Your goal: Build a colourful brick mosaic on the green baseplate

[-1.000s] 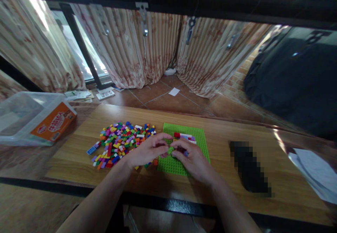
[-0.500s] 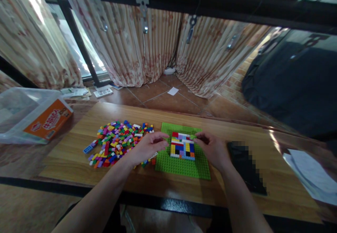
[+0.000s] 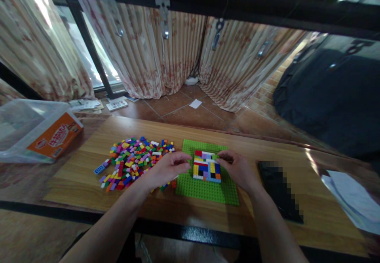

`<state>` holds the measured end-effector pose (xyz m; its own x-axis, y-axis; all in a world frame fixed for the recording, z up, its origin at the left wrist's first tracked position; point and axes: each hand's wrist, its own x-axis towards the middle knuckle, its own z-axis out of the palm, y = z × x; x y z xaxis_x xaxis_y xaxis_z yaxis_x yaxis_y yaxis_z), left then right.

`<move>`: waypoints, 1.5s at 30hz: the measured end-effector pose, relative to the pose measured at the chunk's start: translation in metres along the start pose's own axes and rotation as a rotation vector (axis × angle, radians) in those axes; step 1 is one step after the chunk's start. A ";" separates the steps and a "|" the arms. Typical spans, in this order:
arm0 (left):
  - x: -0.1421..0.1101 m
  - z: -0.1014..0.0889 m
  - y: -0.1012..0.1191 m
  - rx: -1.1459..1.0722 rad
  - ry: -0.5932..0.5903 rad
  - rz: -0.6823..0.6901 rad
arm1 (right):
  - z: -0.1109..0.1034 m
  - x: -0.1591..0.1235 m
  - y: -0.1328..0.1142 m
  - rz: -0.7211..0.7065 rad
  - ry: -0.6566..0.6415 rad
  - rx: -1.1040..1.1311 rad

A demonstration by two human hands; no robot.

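From afar I poised the left hand, fingers parted, beside the brick panel at lower centre frame as the right hand, its grip impossible to tell, worked the upper-right edge, seemingly a placing step needing a downward press.

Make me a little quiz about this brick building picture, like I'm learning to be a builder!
1. Pick one: what colour is the baseplate?
A) red
B) green
C) white

2. True or false: the pile of loose bricks lies to the left of the baseplate.

3. Fill in: the hand at the far right corner of the built brick patch is the person's ____ hand.

Key:
1. B, green.
2. True.
3. Right: the right hand has its fingertips there.
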<state>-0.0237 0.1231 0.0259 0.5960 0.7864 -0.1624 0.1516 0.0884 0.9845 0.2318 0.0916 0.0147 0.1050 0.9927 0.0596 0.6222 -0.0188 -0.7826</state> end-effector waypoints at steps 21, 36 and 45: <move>-0.002 -0.001 0.001 -0.024 0.017 -0.055 | 0.011 0.006 0.008 0.229 0.081 0.145; -0.001 -0.002 0.002 0.028 0.014 -0.063 | 0.014 0.013 0.017 0.243 0.074 0.208; -0.001 -0.002 0.002 0.075 -0.002 -0.020 | 0.018 0.011 0.017 0.270 0.107 0.228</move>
<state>-0.0259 0.1239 0.0277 0.5942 0.7834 -0.1821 0.2222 0.0577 0.9733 0.2297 0.1047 -0.0090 0.3296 0.9374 -0.1125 0.3739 -0.2390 -0.8961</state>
